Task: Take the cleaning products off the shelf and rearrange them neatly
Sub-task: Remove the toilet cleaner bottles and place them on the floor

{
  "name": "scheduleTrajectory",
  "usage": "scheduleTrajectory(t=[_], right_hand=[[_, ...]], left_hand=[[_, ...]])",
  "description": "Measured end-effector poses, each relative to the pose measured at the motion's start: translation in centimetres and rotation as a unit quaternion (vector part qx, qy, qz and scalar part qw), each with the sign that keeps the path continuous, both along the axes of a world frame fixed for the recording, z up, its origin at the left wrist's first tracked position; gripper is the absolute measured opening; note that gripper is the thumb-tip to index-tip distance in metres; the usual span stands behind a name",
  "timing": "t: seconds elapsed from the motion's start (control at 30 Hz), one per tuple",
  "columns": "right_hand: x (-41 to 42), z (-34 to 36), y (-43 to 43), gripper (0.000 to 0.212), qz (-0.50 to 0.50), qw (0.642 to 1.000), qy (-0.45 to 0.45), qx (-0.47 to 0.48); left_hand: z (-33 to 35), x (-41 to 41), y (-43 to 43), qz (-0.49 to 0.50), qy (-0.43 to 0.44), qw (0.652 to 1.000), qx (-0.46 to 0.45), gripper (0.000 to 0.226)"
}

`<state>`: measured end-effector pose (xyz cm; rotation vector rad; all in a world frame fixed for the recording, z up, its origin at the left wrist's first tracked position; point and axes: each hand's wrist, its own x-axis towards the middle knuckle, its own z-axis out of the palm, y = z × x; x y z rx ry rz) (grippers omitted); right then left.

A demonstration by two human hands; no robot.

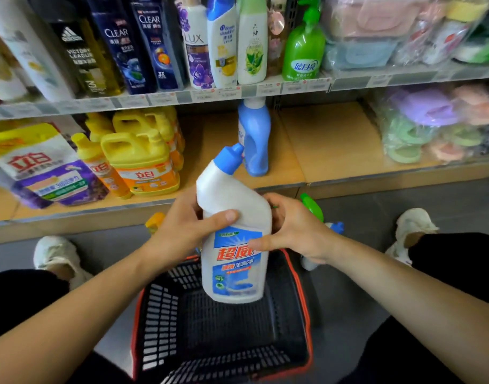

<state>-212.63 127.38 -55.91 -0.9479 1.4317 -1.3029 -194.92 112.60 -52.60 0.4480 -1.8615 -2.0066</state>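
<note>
Where wooden shelf (335, 151) meets grey floor (357, 206) — black basket (160, 314), red-rimmed

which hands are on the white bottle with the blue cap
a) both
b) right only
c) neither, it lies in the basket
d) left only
a: the left hand and the right hand both grip the white bottle, thumbs across its front, and hold it upright above the black basket.
</note>
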Motion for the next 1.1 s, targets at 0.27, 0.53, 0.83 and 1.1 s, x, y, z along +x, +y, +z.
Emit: scheduleTrajectory(t=[0.27,0.53,0.83,1.1], right_hand=[[-2.7,1.1,-0.8,0.054,0.031,0.993,0.117,0.013],[-0.2,-0.9,-1.0,0.038,0.06,0.978,0.198,-0.012],[0.4,-1.5,-1.8,0.017,0.02,0.993,0.112,-0.014],[0.2,-0.6,-1.2,0.017,-0.018,0.987,0.154,-0.048]], left_hand=[[-2.9,1.8,0.1,-0.005,-0.122,0.974,-0.19,0.069],[-4.3,2.9,-0.6,-0.047,-0.197,0.88,-0.429,0.082],[-4.5,1.6,0.2,-0.038,-0.254,0.837,-0.483,0.077],[-4.1,1.7,1.0,-0.049,-0.255,0.824,-0.504,0.08]])
